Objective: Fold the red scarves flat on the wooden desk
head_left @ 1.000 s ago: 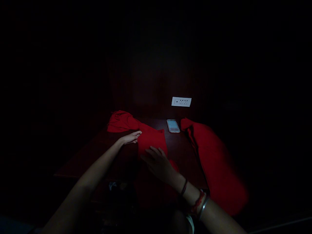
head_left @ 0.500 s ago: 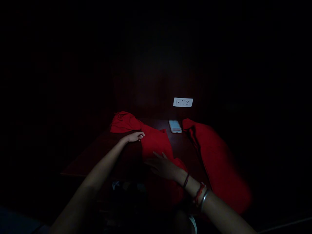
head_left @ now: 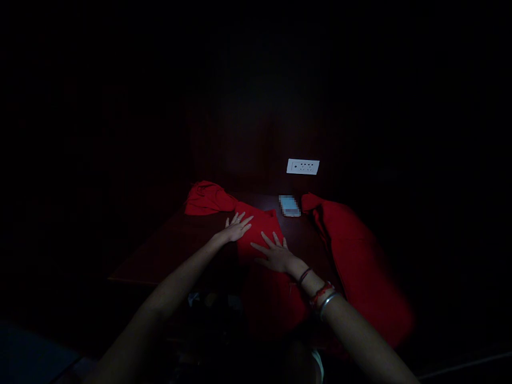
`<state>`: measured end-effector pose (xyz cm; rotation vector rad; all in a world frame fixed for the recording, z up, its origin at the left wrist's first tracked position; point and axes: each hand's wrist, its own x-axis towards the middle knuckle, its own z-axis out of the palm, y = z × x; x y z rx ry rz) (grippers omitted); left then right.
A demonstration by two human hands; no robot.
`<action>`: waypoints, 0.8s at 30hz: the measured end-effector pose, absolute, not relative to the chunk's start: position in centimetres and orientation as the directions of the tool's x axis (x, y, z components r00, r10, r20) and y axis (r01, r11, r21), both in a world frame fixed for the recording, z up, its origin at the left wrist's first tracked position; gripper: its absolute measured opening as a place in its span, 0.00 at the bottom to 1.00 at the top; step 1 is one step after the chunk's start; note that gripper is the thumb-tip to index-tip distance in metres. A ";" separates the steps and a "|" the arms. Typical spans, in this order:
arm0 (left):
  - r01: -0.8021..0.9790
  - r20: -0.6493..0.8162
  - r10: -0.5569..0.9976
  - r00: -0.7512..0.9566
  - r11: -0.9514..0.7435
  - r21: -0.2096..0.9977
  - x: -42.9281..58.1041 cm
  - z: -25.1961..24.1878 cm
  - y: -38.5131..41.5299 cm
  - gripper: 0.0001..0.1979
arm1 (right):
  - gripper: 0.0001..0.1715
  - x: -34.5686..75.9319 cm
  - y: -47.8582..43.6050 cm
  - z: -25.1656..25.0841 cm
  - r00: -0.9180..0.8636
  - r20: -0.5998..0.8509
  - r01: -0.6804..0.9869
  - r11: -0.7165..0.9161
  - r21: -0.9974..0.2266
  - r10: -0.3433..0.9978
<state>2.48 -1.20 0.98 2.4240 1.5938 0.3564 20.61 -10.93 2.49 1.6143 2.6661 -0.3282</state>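
A piece of red cloth (head_left: pixel 260 218) lies across the dark table and hangs down over its near edge. Its far left end is bunched up. My left hand (head_left: pixel 237 229) rests on the cloth's left side with the fingers spread. Lower and to the right, my right hand (head_left: pixel 275 255) lies on the same cloth, fingers also spread wide. Neither hand grips anything. Bracelets circle my right wrist. Dim light hides much of the cloth's lower part.
More red cloth (head_left: pixel 356 250) drapes over the right side of the dark table (head_left: pixel 160 261). A phone-like object (head_left: pixel 289 206) with a blurred screen lies near the back. Behind it, a white socket plate (head_left: pixel 303 167) is on the wall. The surroundings are very dark.
My left hand has opened from a pinch at the cloth's left edge and now lies spread on it. My right hand has shifted slightly up and right, fingers wider.
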 end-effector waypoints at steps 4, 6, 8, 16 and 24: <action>0.798 0.362 0.806 0.468 -0.562 0.219 2.7 1.7 -4.2 0.24 | 0.33 21.4 -13.8 3.0 -0.403 0.086 0.900 0.411 -0.147 0.911; 0.728 0.351 0.732 0.585 -0.664 0.172 2.8 1.1 -5.8 0.25 | 0.34 22.1 -15.9 2.0 -0.344 0.114 0.923 0.358 -0.142 0.932; 0.679 0.237 0.698 0.676 -0.714 0.168 2.9 0.2 -6.6 0.27 | 0.32 22.8 -17.5 0.6 -0.313 0.099 0.937 0.324 -0.128 0.945; 0.707 0.106 0.734 0.670 -0.676 0.210 4.4 0.6 -4.0 0.31 | 0.29 23.9 -15.9 1.1 -0.258 0.158 0.950 0.280 -0.141 0.953; 0.771 0.209 0.940 0.268 -0.340 0.539 4.3 0.8 -10.1 0.13 | 0.17 25.5 -16.5 2.5 0.031 -0.004 0.950 -0.030 -0.309 1.000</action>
